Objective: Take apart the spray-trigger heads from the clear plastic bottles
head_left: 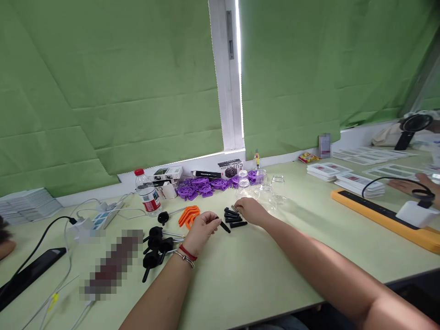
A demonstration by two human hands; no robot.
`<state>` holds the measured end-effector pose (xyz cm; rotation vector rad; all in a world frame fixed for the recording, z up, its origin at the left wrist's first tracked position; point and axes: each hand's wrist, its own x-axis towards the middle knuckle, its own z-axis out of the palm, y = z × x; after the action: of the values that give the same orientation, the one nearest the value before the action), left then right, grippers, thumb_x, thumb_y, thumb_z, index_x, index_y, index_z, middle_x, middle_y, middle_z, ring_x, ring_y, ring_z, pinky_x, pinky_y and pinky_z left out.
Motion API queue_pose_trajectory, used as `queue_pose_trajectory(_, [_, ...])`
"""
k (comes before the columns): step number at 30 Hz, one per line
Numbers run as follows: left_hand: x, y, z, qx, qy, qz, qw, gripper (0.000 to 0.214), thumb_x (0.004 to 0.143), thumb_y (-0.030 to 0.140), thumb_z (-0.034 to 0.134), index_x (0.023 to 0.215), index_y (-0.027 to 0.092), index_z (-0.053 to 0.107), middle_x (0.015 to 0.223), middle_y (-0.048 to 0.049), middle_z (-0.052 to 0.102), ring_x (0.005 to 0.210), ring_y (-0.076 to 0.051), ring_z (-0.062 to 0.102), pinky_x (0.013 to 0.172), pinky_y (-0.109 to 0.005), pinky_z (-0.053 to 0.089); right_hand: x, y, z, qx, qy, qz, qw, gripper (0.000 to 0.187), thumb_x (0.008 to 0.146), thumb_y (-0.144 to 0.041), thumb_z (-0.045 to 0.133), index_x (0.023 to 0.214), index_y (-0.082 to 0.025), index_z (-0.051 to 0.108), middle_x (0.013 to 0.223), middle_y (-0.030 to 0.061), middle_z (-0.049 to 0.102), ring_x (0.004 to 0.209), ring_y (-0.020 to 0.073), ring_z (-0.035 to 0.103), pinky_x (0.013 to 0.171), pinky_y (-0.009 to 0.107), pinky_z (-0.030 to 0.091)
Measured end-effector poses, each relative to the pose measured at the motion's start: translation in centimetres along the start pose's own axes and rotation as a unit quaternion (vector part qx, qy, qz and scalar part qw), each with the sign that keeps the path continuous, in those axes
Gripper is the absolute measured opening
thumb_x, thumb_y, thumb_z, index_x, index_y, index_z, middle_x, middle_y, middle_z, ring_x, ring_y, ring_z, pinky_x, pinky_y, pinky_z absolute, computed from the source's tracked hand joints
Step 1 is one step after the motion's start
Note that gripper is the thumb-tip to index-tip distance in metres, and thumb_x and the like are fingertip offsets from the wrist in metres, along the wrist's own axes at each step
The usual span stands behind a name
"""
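Note:
My left hand [202,229], with a red cord and a bracelet at the wrist, pinches a short black rod-like piece [225,226] between thumb and fingers. My right hand [250,210] reaches down at a few small metallic pieces [234,208], perhaps springs; its fingertips are drawn together, and what is in them is too small to tell. Between both hands lies a little group of black rod-like pieces [233,219]. Left of them are flat orange angular parts [189,215], partly behind my left hand. Black funnel-shaped parts with metal rods [154,245] are heaped farther left.
Clear glass jars [277,187] stand beyond my right hand. Purple plastic parts [202,187] and small boxes line the wall. A red-capped bottle [147,192] stands left. An orange power strip [385,220], stacked cards [359,183] and another person's hand [409,185] are right.

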<state>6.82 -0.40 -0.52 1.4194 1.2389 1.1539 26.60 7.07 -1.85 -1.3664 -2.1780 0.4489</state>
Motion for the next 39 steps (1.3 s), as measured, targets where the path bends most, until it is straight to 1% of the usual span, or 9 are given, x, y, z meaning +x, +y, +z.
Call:
queue_pose_trajectory(3, [0.2,-0.2,-0.1,-0.009,0.017,-0.02,1.0,0.014,0.07,0.025,0.067,0.065,0.016,0.058,0.065,-0.0018,0.061,0.06,-0.012,0.057,0.059,-0.023,0.044,1.1,0.0,0.3,-0.13,-0.042,-0.007,0.991,0.025,0.079,-0.011,0.05,0.088,-0.02,0.072,0.094,0.0082,0.066,0.084,0.0185,0.059,0.069,0.025,0.038])
queue_pose_trajectory(5, [0.2,-0.4,-0.1,-0.026,0.014,-0.032,0.999,0.013,0.071,0.023,0.065,0.066,0.016,0.056,0.07,-0.0045,0.065,0.068,-0.016,0.063,0.063,-0.025,0.046,1.7,-0.1,0.7,-0.184,-0.065,-0.017,0.981,0.026,0.078,-0.008,0.05,0.089,-0.02,0.071,0.095,0.0085,0.064,0.082,0.018,0.059,0.064,0.024,0.037])
queue_pose_trajectory(8, [0.2,-0.4,0.0,-0.019,0.006,-0.033,0.999,0.013,0.073,0.023,0.062,0.068,0.017,0.052,0.069,-0.0051,0.066,0.073,-0.019,0.066,0.062,-0.027,0.047,2.5,-0.1,1.0,-0.21,-0.082,-0.018,0.974,0.026,0.076,-0.006,0.052,0.087,-0.018,0.071,0.095,0.009,0.063,0.079,0.0177,0.059,0.061,0.024,0.036])
queue_pose_trajectory(13, [-0.2,-0.2,0.2,0.063,-0.002,-0.01,0.998,0.012,0.076,0.026,0.059,0.073,0.017,0.051,0.07,-0.0042,0.067,0.066,-0.015,0.062,0.062,-0.026,0.045,3.4,-0.4,1.0,-0.241,-0.107,-0.024,0.964,0.026,0.076,-0.006,0.052,0.088,-0.019,0.071,0.097,0.0086,0.063,0.083,0.0179,0.06,0.062,0.023,0.037])
queue_pose_trajectory(20, [0.0,-0.9,0.2,0.119,-0.016,0.021,0.993,0.014,0.078,0.031,0.055,0.076,0.017,0.053,0.076,-0.0064,0.069,0.068,-0.017,0.062,0.063,-0.029,0.046,3.9,-1.3,1.0,-0.268,-0.137,-0.022,0.953,0.023,0.072,-0.005,0.054,0.08,-0.016,0.073,0.093,0.0107,0.066,0.084,0.02,0.061,0.063,0.024,0.039])
queue_pose_trajectory(26, [0.3,-1.7,0.1,0.12,-0.017,0.024,0.992,0.015,0.077,0.032,0.055,0.079,0.017,0.053,0.078,-0.0068,0.068,0.071,-0.018,0.062,0.064,-0.03,0.046,4.2,-1.0,1.3,-0.262,-0.144,-0.008,0.954,0.024,0.071,-0.005,0.054,0.082,-0.016,0.073,0.093,0.0114,0.067,0.083,0.02,0.061,0.064,0.025,0.04])
queue_pose_trajectory(31, [0.5,-2.0,0.1,0.138,-0.014,0.034,0.99,0.015,0.075,0.031,0.058,0.079,0.018,0.054,0.075,-0.004,0.065,0.07,-0.016,0.06,0.063,-0.028,0.044,4.1,-0.1,1.9,-0.244,-0.131,-0.012,0.961,0.024,0.073,-0.007,0.054,0.086,-0.017,0.072,0.092,0.0095,0.067,0.082,0.0193,0.061,0.062,0.024,0.039])
queue_pose_trajectory(35, [0.4,-2.0,0.2,0.141,-0.018,0.041,0.989,0.018,0.073,0.032,0.061,0.08,0.017,0.055,0.074,-0.0016,0.061,0.068,-0.015,0.055,0.063,-0.027,0.041,4.0,0.5,2.3,-0.228,-0.115,-0.021,0.967,0.021,0.076,-0.008,0.053,0.084,-0.016,0.07,0.092,0.0094,0.067,0.081,0.0194,0.061,0.06,0.024,0.037])
queue_pose_trajectory(39, [0.4,-2.0,0.2,0.149,-0.02,0.044,0.988,0.021,0.072,0.035,0.062,0.082,0.017,0.055,0.072,-0.0002,0.058,0.065,-0.014,0.052,0.061,-0.026,0.039,3.6,0.2,1.9,-0.21,-0.092,-0.033,0.973,0.021,0.08,-0.009,0.049,0.084,-0.015,0.069,0.093,0.01,0.065,0.082,0.0188,0.06,0.063,0.025,0.038])
